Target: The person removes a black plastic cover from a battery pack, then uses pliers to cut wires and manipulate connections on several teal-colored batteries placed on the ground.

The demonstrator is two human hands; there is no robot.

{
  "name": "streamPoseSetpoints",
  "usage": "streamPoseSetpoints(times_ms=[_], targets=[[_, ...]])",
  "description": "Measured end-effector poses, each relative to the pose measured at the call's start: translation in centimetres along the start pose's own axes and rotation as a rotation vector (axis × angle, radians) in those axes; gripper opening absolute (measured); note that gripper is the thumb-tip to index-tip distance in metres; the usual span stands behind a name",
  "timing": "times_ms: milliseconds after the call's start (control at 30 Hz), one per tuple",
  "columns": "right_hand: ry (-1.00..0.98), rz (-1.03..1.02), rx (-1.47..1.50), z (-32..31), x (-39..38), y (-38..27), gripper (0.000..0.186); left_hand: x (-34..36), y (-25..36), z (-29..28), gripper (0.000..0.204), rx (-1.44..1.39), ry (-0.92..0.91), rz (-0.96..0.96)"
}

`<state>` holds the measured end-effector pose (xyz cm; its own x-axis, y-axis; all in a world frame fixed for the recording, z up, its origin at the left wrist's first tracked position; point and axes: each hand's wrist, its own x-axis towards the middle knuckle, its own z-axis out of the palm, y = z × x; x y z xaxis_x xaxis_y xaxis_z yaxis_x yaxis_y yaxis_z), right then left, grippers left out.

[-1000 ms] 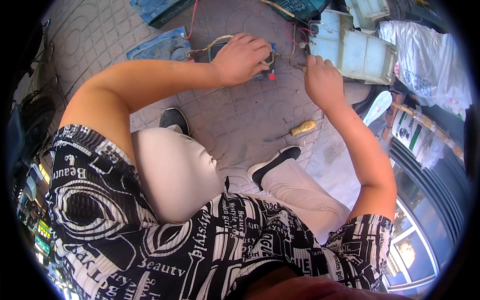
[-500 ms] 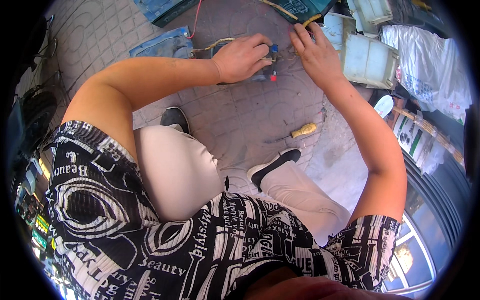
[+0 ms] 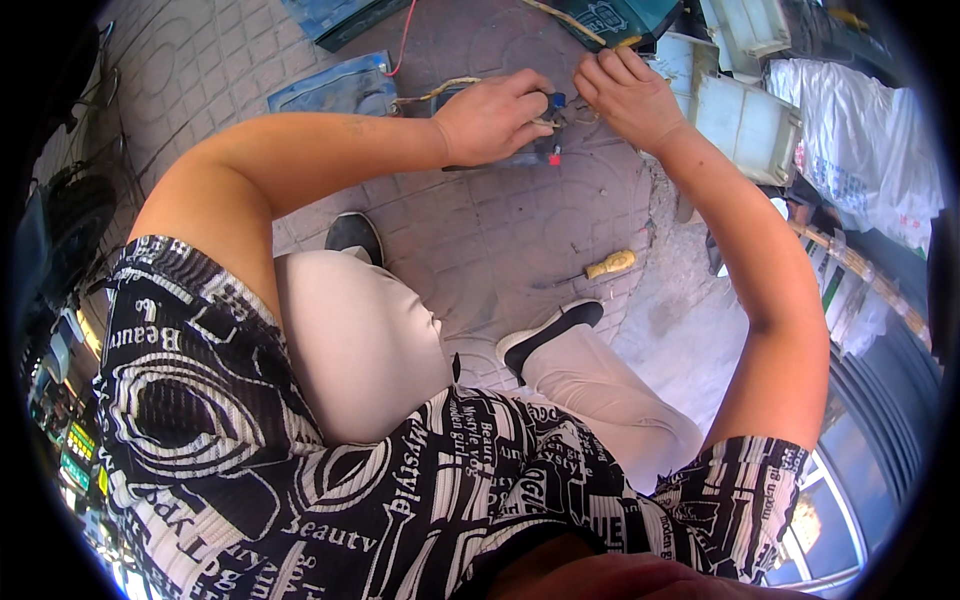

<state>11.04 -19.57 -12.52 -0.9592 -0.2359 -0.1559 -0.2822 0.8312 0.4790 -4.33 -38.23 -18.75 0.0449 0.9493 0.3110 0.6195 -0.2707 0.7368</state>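
Observation:
My left hand (image 3: 497, 115) is closed over a dark battery-like block (image 3: 525, 157) with a blue corner and a red one. A yellowish wire (image 3: 445, 91) runs under this hand from a dusty blue battery (image 3: 335, 88) on the left, and a short piece of it shows at the fingertips. Just right of the block, my right hand (image 3: 628, 98) has its fingers curled together, back of the hand up. What they grip is hidden, though thin strands show below the fingertips. Another yellowish wire (image 3: 565, 20) reaches toward the right hand across a dark green battery (image 3: 622, 18).
On the paving lies a screwdriver (image 3: 610, 264) with a yellow handle, near my right shoe (image 3: 550, 335). Pale plastic battery cases (image 3: 745, 130) and a white plastic sack (image 3: 855, 140) stand at the right. A second blue battery (image 3: 335, 18) is at the far left, with a red wire (image 3: 405, 40) nearby.
My right hand has come down and slightly left, away from the yellow wire end by the green battery, and its fingers have curled in. The left hand stays over the block.

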Motion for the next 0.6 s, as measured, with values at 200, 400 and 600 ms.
streamPoseSetpoints(times_ms=[200,400,600], targets=[[0.092,-0.071,0.176,-0.1,1.1,1.2,0.013,-0.8,-0.3,-0.7,0.076,0.305,-0.033,0.035],[-0.367,0.063,0.247,-1.7,0.4,0.1,0.009,-1.0,1.0,-1.0,0.103,0.391,-0.266,-0.246],[-0.603,0.378,0.401,-4.8,0.4,-2.3,0.013,-0.9,1.6,-1.0,0.105,0.379,-0.255,-0.291]])
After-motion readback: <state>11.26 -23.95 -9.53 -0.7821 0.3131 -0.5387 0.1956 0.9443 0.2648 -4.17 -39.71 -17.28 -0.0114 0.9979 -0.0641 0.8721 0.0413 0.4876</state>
